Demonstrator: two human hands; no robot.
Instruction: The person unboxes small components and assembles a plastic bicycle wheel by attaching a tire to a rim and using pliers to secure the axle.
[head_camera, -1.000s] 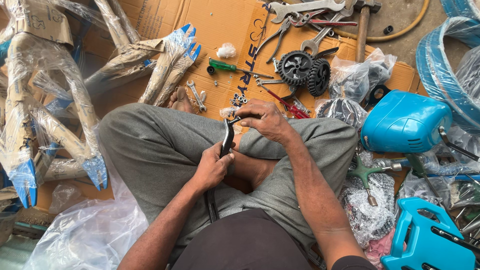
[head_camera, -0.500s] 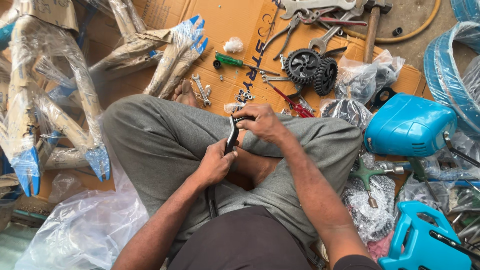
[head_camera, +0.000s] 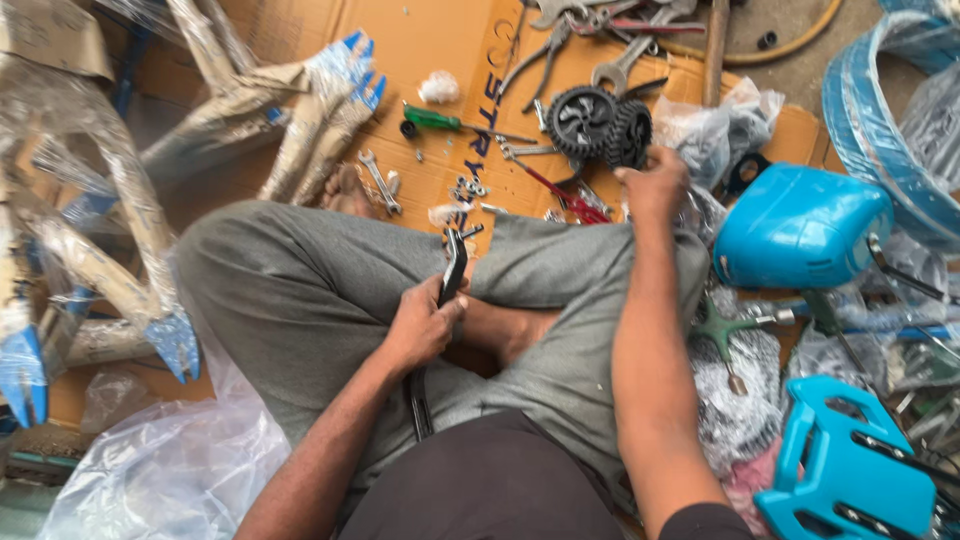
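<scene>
I sit cross-legged in grey trousers on flattened cardboard (head_camera: 420, 40). My left hand (head_camera: 422, 325) grips a narrow black metal bar (head_camera: 454, 268) that stands upright in my lap. My right hand (head_camera: 655, 185) is stretched out past my right knee, over the scattered tools beside two black gear wheels (head_camera: 600, 125). Its fingers are curled; whether they hold anything is hidden. A red-handled tool (head_camera: 565, 198) lies just left of that hand.
Wrapped blue-tipped frame parts (head_camera: 320, 110) lie at the left. A green screwdriver (head_camera: 440, 120), spanners and pliers (head_camera: 545, 50) are strewn on the cardboard. A blue plastic cover (head_camera: 800, 225), a blue seat part (head_camera: 850, 470) and a blue rim (head_camera: 880, 110) crowd the right.
My right hand has let go of the top of the black bar and reached out to the right, toward the tools by the gear wheels. The left hand still holds the bar.
</scene>
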